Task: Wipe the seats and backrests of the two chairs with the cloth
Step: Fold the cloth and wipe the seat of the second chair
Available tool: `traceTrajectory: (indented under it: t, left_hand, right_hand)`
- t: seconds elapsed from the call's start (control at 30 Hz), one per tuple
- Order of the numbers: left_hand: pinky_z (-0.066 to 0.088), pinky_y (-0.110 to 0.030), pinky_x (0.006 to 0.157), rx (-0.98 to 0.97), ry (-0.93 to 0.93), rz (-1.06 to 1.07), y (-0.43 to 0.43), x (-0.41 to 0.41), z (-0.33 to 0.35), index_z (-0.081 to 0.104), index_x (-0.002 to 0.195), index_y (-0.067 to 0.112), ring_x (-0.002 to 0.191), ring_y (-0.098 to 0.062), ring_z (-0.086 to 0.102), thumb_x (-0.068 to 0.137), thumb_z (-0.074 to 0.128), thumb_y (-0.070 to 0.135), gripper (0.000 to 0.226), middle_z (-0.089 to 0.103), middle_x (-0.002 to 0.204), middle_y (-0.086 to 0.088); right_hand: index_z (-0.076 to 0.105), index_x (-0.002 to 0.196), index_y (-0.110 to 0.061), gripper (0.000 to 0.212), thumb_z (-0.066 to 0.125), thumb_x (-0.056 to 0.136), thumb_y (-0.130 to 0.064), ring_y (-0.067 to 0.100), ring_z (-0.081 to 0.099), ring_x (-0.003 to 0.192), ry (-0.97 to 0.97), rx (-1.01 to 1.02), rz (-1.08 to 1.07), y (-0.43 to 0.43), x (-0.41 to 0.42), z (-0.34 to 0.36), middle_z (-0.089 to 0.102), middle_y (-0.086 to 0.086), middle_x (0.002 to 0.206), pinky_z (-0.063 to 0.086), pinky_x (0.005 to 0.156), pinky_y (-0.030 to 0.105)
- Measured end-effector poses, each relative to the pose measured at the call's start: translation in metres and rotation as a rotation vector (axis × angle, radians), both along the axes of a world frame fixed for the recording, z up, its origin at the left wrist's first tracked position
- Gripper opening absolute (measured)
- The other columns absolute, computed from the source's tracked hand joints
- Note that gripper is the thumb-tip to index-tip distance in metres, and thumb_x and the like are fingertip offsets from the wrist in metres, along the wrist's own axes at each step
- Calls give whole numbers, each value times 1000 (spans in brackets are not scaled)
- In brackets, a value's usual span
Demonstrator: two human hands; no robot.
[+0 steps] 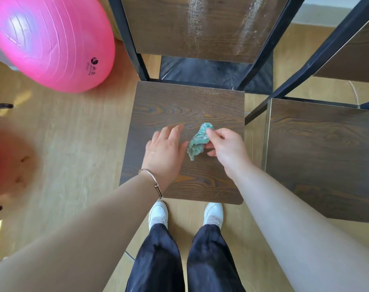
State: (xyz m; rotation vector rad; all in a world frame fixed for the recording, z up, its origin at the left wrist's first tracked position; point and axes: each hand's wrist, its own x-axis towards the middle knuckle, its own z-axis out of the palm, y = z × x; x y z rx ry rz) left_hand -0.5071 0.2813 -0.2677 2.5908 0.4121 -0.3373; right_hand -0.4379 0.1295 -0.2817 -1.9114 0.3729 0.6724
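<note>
Teal cloth [198, 142] bunched over the near chair's seat [185, 106]: our right hand [225, 147] pinches it, left hand [165, 149] lies flat, ungripping. Next we likely press down and sweep.

Bright, soft daylight fills the room — pale glare streaks the backrest [200, 26] above the chair seat [179, 106]. Edges bow with wide-angle distortion; the focus is slightly soft throughout.

Right chair [320, 148] and pink ball [50, 39] cut off.
</note>
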Motion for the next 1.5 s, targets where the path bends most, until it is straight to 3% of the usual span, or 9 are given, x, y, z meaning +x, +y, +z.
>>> traceTrajectory:
  t: [0.17, 0.33, 0.43, 0.77, 0.93, 1.1, 1.3, 1.37, 1.5]
  left_hand:
    - [44, -45, 93, -91, 34, -21, 28, 6, -3, 49, 136, 21, 112, -27, 52, 98, 48, 37, 42, 63, 119, -1]
    - [39, -10, 66, -319, 163, 76, 46, 12, -2, 65, 116, 30, 88, -6, 58, 92, 59, 35, 25, 63, 92, 16]
    - [36, -4, 53, -358, 178, 129, 54, 16, -4, 67, 98, 31, 71, 1, 54, 91, 63, 36, 9, 60, 78, 19]
    - [43, -22, 54, -627, 189, 351, 68, 18, -12, 69, 89, 25, 57, -8, 52, 90, 66, 32, 8, 66, 76, 7]
    - [57, -41, 83, -763, 225, 454, 64, 17, -13, 68, 84, 24, 68, -14, 58, 92, 65, 22, 9, 66, 74, 5]
    - [57, -46, 85, -857, 248, 458, 62, 14, -19, 68, 86, 18, 88, -33, 69, 93, 63, 16, 9, 70, 89, -12]
    - [57, -48, 87, -931, 294, 467, 65, 9, -27, 68, 94, 13, 99, -34, 68, 96, 58, 19, 12, 70, 103, -18]
    - [58, -46, 85, -984, 327, 525, 63, 8, -27, 66, 99, 13, 98, -31, 69, 98, 55, 20, 13, 69, 107, -17]
    - [59, -38, 77, -1089, 417, 615, 54, 2, -28, 58, 115, 15, 98, -23, 69, 95, 61, 24, 22, 66, 112, -9]
  right_hand:
    - [68, 97, -16, 25, 55, 98, -38, 13, 71, 79, 24, -18, 12, 29, -6, -3, 73, -2, 87, 61, 72, 33]
    - [66, 95, -11, 31, 51, 101, -38, 19, 72, 79, 92, 58, -73, 50, -11, -3, 74, 4, 87, 61, 72, 34]
    - [65, 98, -10, 33, 48, 102, -37, 21, 73, 78, 109, 75, -109, 54, -12, -4, 74, 6, 86, 59, 69, 34]
    - [70, 96, -7, 22, 62, 97, -27, 18, 64, 68, 180, 139, -353, 32, -14, -10, 69, 7, 76, 55, 65, 31]
    - [63, 114, -15, 24, 67, 94, -27, 29, 70, 97, 340, 402, -318, 21, -17, -7, 69, 15, 104, 59, 84, 46]
    - [65, 115, -11, 26, 70, 91, -16, 29, 70, 101, 309, 409, -97, 29, -22, -5, 71, 14, 108, 58, 85, 42]
    - [68, 117, -24, 31, 73, 87, -17, 16, 66, 90, 109, 3, 92, 37, -25, -14, 67, 2, 100, 58, 65, 28]
    - [73, 105, -20, 16, 71, 89, -21, 13, 66, 91, 88, -17, 60, 38, -28, -19, 69, -3, 98, 56, 64, 25]
    - [68, 104, -3, 14, 63, 95, -12, 27, 69, 101, 229, 204, -161, 40, -30, -25, 71, 14, 105, 59, 85, 39]
